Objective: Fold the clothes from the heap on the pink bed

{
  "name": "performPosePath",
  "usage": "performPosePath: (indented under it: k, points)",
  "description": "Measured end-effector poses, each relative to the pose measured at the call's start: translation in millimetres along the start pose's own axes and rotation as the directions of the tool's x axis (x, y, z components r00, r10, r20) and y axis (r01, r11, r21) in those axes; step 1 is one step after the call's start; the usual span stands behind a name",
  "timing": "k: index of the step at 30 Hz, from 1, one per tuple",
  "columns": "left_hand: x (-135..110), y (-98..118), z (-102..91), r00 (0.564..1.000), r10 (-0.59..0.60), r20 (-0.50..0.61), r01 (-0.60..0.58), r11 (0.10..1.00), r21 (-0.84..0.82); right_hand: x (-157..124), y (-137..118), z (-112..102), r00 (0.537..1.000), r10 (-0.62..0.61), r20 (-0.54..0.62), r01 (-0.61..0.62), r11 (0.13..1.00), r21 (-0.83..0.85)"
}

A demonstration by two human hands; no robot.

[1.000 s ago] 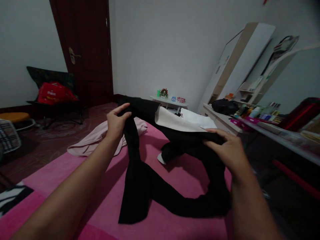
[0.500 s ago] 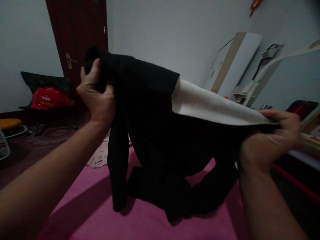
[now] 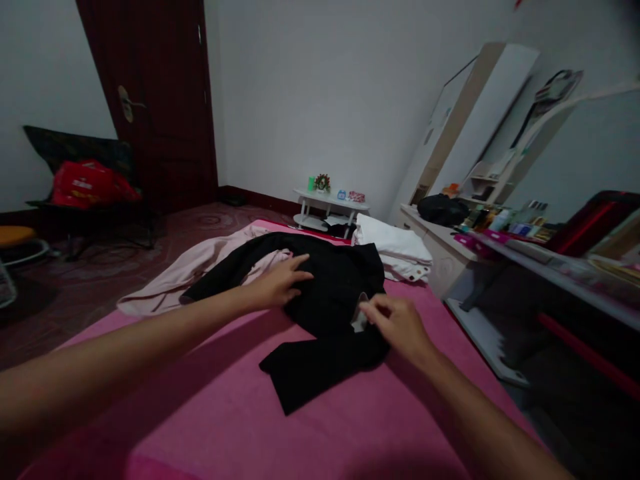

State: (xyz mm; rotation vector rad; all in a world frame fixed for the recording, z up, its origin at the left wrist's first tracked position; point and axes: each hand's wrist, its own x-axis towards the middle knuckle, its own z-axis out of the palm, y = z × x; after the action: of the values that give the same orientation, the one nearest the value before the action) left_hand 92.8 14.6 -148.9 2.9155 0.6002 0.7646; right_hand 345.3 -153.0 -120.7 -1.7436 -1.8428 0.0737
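Note:
A black long-sleeved top (image 3: 325,293) lies spread on the pink bed cover (image 3: 215,407), one sleeve reaching toward the far left and the other folded toward me. Over its middle is my left hand (image 3: 280,280), fingers spread and holding nothing; whether it touches the cloth is hard to tell. My right hand (image 3: 400,327) is closed in a pinch at the top's right edge, where a bit of pale inner side shows. Partly under the black top, a light pink garment (image 3: 165,277) lies along the bed's left side.
Folded white clothing (image 3: 390,243) rests at the bed's far right corner. A small white table (image 3: 325,200) stands by the back wall. To the right is a dresser (image 3: 430,233) with a black bag and bottles. A chair holding a red bag (image 3: 93,187) stands at left.
The black top was held up and stretched between both hands; now it lies on the bed. My left hand has let go and spread its fingers. Both hands have lowered.

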Motion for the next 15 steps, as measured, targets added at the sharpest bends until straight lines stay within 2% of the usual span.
performPosePath:
  k: [1,3,4,6,9,12,15]
  points:
    - [-9.2,10.4,8.3,0.998,0.044,0.044,-0.042,0.998,-0.039,-17.9,-10.2,2.8,0.993,0.005,0.12,-0.003,1.0,-0.021]
    - [-22.2,27.9,19.7,0.995,0.058,0.078,-0.05,0.993,-0.11,-45.8,-26.7,6.5,0.946,-0.002,0.325,0.022,0.998,-0.058]
    - [-25.8,34.7,22.9,0.997,0.044,0.069,-0.034,0.99,-0.139,-55.5,-32.8,8.1,0.914,-0.006,0.407,0.04,0.996,-0.075]
    - [-27.1,44.7,24.8,0.999,0.033,0.022,-0.028,0.982,-0.184,-67.1,-41.9,11.8,0.866,0.002,0.5,0.06,0.992,-0.107]
    - [-18.7,52.2,21.8,0.995,0.093,-0.028,-0.096,0.976,-0.193,-68.4,-51.1,18.8,0.842,0.083,0.533,0.025,0.981,-0.192]
    - [-8.3,53.4,22.0,0.989,0.148,0.021,-0.143,0.976,-0.165,-60.2,-54.9,28.1,0.819,0.164,0.55,-0.005,0.961,-0.278]
    - [-4.2,50.2,28.2,0.992,0.117,0.052,-0.108,0.982,-0.153,-51.4,-50.8,39.3,0.862,0.169,0.477,-0.001,0.943,-0.332]
